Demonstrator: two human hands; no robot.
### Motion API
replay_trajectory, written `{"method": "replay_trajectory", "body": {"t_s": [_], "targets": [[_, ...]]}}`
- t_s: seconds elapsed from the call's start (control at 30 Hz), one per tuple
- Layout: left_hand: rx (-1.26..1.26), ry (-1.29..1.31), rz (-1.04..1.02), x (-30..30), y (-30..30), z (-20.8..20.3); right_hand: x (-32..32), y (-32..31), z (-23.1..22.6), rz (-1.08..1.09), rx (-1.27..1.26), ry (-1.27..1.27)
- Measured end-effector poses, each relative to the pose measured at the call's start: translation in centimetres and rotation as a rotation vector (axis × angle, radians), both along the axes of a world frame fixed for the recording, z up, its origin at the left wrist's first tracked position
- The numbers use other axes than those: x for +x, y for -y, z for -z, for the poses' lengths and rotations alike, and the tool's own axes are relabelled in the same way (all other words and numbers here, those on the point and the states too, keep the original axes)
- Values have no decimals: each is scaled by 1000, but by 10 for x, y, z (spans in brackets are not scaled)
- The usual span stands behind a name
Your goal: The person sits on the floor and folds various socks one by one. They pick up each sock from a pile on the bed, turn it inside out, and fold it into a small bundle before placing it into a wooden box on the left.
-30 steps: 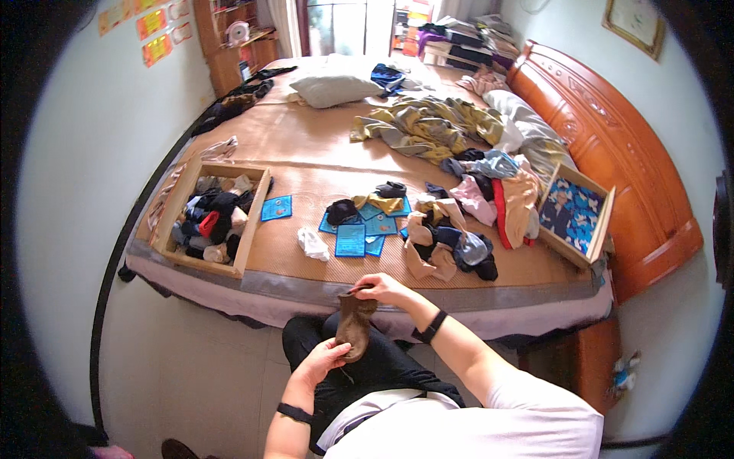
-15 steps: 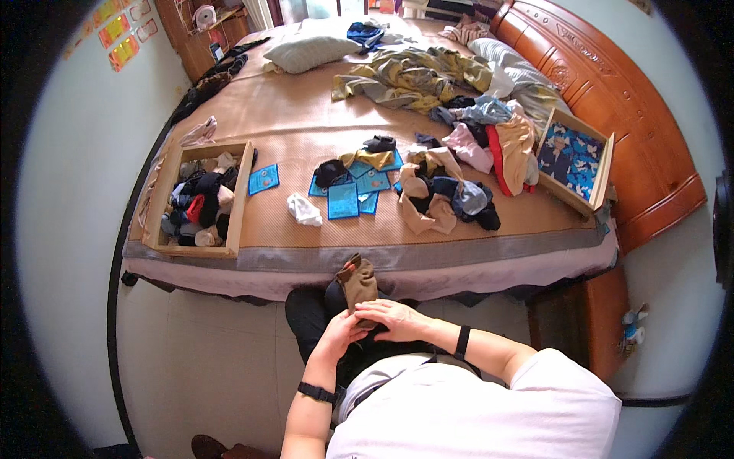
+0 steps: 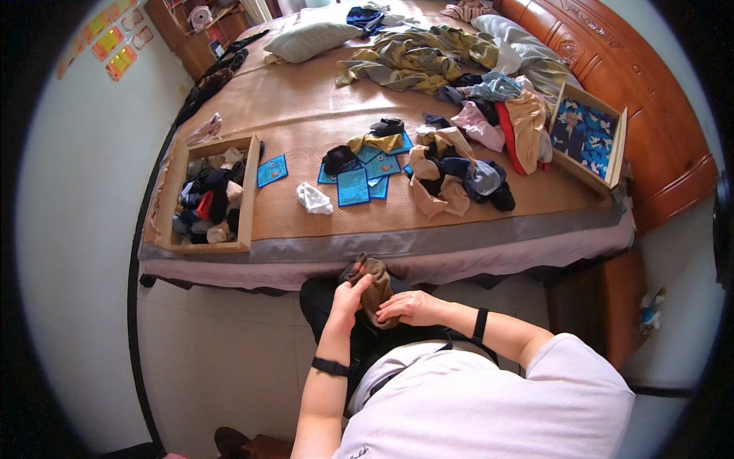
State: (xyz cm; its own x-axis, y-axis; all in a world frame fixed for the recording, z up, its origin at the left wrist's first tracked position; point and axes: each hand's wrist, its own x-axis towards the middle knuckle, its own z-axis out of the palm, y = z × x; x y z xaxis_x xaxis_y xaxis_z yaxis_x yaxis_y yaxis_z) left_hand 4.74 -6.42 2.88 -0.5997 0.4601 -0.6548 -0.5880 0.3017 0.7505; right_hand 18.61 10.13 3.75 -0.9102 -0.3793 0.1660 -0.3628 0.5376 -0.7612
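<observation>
A brown sock (image 3: 375,291) lies over my lap, just short of the bed's front edge. My left hand (image 3: 351,297) grips its left side with the thumb on top. On the lower right part of the cloth rests my right hand (image 3: 411,307), its fingers closed together on the fabric. The far end of the sock is bunched and shows a small orange-red patch. My dark trousers (image 3: 317,302) are beneath it. Closest on the bed is a crumpled white sock (image 3: 313,198).
On the bed's left stands a wooden drawer (image 3: 246,195) full of rolled socks. Blue flat packets (image 3: 353,189) lie mid-bed, with dark and mustard cloths on them. Right of these is a clothing heap (image 3: 478,180). A second wooden drawer (image 3: 587,168) with patterned lining sits by the headboard (image 3: 612,61).
My left hand has moved from the sock's near end up along its left side. The right hand has shifted to the sock's lower right. The whole view has swung slightly.
</observation>
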Motion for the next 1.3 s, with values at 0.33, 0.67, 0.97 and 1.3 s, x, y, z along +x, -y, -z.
{"method": "replay_trajectory", "body": {"t_s": [0.33, 0.67, 0.97, 1.3], "targets": [[150, -571, -163, -12, -13, 8, 2, -5, -3, 154, -62, 86], [211, -1059, 504, 55, 33, -20, 7, -6, 6, 232, -216, 100], [-21, -832, 194, 60, 20, -8, -3, -7, 22, 484, -726, 400], [143, -767, 194, 61, 27, -9, 6, -9, -3, 479, -310, 95]]}}
